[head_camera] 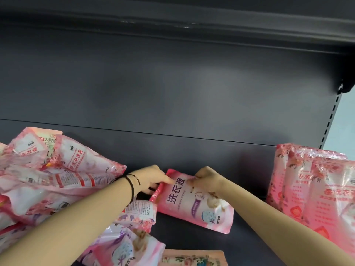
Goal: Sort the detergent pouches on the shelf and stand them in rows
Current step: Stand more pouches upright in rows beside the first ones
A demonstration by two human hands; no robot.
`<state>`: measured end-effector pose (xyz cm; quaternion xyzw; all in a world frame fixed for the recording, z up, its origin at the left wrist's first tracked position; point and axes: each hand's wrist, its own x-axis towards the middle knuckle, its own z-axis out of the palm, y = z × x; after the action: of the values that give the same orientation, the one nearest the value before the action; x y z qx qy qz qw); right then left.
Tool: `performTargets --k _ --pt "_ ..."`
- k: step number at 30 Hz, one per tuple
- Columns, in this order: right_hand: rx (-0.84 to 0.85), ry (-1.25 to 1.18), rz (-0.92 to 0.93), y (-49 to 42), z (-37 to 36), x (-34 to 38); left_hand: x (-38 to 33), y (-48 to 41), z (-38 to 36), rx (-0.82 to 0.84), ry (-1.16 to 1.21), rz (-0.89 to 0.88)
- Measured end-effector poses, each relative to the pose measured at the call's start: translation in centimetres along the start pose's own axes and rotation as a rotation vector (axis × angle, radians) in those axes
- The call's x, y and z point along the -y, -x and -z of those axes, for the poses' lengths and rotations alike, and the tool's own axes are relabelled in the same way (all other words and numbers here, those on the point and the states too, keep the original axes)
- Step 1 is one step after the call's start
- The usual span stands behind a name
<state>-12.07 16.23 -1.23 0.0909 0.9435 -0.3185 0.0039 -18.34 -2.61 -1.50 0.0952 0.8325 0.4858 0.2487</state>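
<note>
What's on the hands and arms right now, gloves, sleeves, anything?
No gloves on the left hand or right hand; both arms are bare, no sleeves in view. Thin black bands circle the left wrist; nothing on the right.

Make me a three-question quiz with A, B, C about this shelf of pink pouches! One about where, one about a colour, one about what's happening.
1. Where on the shelf do the upright pouches stand? A) left end B) right end C) middle
2. What colour is the wristband near the left hand? A) black B) yellow C) green
3. The middle pouch is: A) untouched B) torn open C) held by both hands

Answers: 1 B, they stand at the right side of the shelf. 2 A, a black band circles the left wrist. 3 C, the left hand and right hand grip its top edge.
</note>
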Motion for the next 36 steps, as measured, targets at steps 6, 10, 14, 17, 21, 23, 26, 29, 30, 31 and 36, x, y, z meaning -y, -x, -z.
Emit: performTargets --k 6,10,14,17,21,23,26,29,30,31,36 --pt "-0.172 -0.365 0.152 4.0 2.5 0.2 -3.7 1.9 0.3 -0.066 0.313 -0.328" --pt "-0.244 -0.614 0.247 5.8 3.6 -0.6 -7.9 4.4 0.3 -0.13 0.014 -0.678" --pt "-0.168 -0.897 0.339 6.6 2.5 -2.6 -9.7 5.4 -2.0 -0.19 -0.237 -0.84" --pt "-0.234 -1.098 0.329 6.5 1.5 -3.8 -8.7 5.2 -4.3 -0.565 -0.225 -0.957" --pt "-0.341 -1.192 0.306 6.6 1.1 -5.6 -5.4 5.2 -7.5 -0.712 0.156 -0.815" --pt "-0.347 -1.148 0.273 6.9 0.9 -6.2 -3.6 4.6 -8.8 -0.473 0.2 -0.546" --pt "-0.315 -0.984 0.161 7.7 0.0 -7.0 -1.0 4.2 -10.2 -0.134 0.169 -0.306" --pt "-0.286 -0.825 0.12 8.0 -0.9 -7.5 0.2 3.4 -11.5 -0.105 0.078 -0.312" --pt "-0.299 -0.798 0.116 7.8 -0.9 -7.5 0.0 3.1 -11.7 -0.131 0.07 -0.319" --pt "-0.315 -0.787 0.109 7.5 -0.6 -7.4 -0.4 2.8 -12.0 -0.147 0.065 -0.327" --pt "-0.352 -0.822 0.028 5.3 1.0 -7.7 -2.6 0.6 -13.4 -0.207 -0.051 -0.339"
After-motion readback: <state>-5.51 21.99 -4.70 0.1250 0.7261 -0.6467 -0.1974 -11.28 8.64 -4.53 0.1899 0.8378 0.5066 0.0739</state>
